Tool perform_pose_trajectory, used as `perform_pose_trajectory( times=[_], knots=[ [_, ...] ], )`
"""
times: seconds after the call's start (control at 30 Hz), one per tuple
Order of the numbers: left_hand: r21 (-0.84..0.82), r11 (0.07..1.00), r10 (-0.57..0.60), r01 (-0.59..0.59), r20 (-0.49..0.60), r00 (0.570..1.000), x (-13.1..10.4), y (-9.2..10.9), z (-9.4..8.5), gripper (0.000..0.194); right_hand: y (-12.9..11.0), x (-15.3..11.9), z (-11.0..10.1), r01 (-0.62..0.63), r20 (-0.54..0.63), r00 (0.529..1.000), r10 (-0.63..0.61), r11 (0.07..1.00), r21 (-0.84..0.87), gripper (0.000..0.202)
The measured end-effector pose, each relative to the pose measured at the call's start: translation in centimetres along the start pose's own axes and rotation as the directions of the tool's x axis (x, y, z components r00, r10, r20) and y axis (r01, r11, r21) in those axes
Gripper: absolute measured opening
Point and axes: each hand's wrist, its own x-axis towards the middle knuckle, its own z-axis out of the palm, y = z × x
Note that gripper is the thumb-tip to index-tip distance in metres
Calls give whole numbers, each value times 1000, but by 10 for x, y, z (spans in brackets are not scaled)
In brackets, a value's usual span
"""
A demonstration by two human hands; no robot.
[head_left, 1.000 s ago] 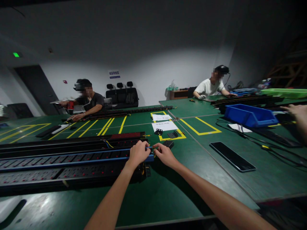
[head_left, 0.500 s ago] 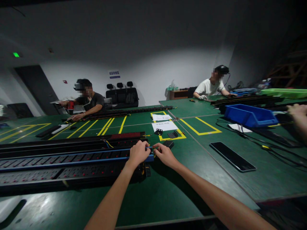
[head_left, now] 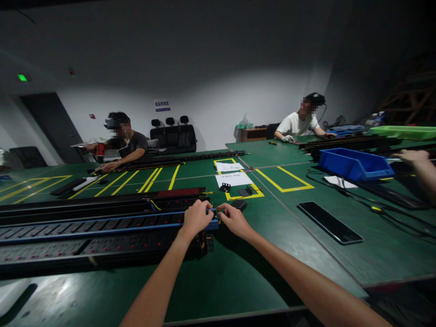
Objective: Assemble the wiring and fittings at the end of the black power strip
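Long black strips with rows of sockets lie side by side on the green table, one of them edged by a blue rail (head_left: 136, 230). At the right end of the blue-edged strip (head_left: 119, 223), my left hand (head_left: 197, 219) is closed, fingers bent over the end. My right hand (head_left: 235, 220) faces it from the right, thumb and forefinger pinched near small wires at that end. What either hand grips is too small to make out. A small black box (head_left: 239, 205) lies just behind my right hand.
A dark phone (head_left: 329, 222) lies to the right, with black cables (head_left: 381, 215) and a blue bin (head_left: 356, 164) beyond. Papers (head_left: 233, 179) and black brackets (head_left: 245, 191) lie ahead. Two people work across the table; another person's hand (head_left: 417, 159) reaches in at right.
The other person's hand at the right edge has moved slightly left and down. My own hands show no visible change.
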Motion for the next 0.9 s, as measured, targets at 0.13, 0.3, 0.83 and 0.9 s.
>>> perform_pose_trajectory(
  times=[0.13, 0.3, 0.83, 0.9],
  knots=[
    [2, 1000, 5, -5, 1, 1000, 0, 0, 1, 20, 0, 0, 0, 0, -2, 1000, 0, 1000, 4, 25],
    [15, 1000, -7, 7, -2, 1000, 1, 0, 2, 20, -1, 0, 0, -17, 7, 1000, 17, 1000, 6, 26],
    [5, 1000, -4, 4, 2, 1000, 0, 0, 0, 21, -1, 0, -1, -6, 8, 1000, 6, 1000, -2, 26],
    [3, 1000, -2, 2, -1, 1000, 1, 0, 1, 21, -2, -1, -2, -5, 7, 1000, 5, 1000, 0, 26]
  ],
)
